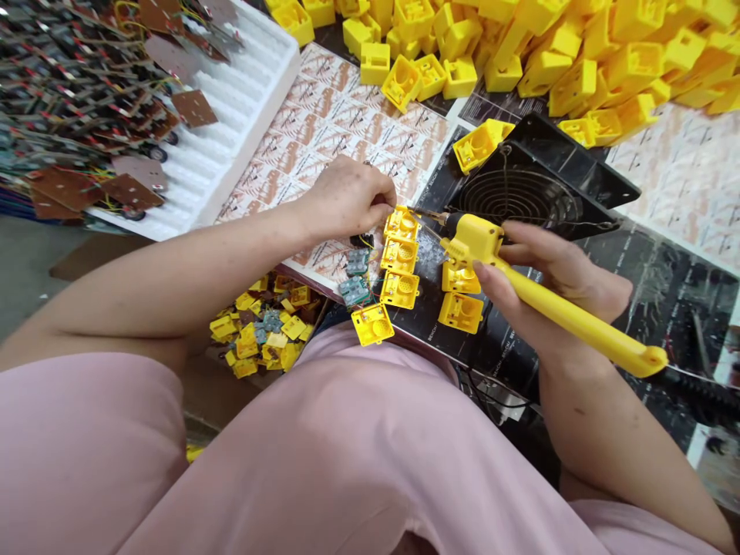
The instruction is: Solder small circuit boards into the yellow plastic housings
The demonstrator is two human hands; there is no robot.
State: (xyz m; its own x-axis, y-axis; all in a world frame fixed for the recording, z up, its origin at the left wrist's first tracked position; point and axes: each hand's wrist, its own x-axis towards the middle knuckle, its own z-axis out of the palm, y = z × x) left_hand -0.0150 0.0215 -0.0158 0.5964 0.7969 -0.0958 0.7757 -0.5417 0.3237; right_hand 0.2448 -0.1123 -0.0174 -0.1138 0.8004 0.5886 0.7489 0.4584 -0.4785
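Note:
My right hand (549,281) is closed around a yellow soldering iron (555,304), whose metal tip points left at the top yellow housing (403,224) in a short column of yellow housings (400,270). My left hand (347,196) is curled with its fingertips pinched right beside that top housing; what it pinches is too small to make out. Two small grey circuit boards (355,277) lie just left of the column. More yellow housings (461,297) sit under the iron, and one (373,324) lies at the table's near edge.
A big heap of yellow housings (549,54) fills the far right. A black fan grille (523,193) lies behind the iron. A white foam tray (231,108) with brown boards and wires (86,100) sits far left. A box of small yellow parts (266,324) stands below the table edge.

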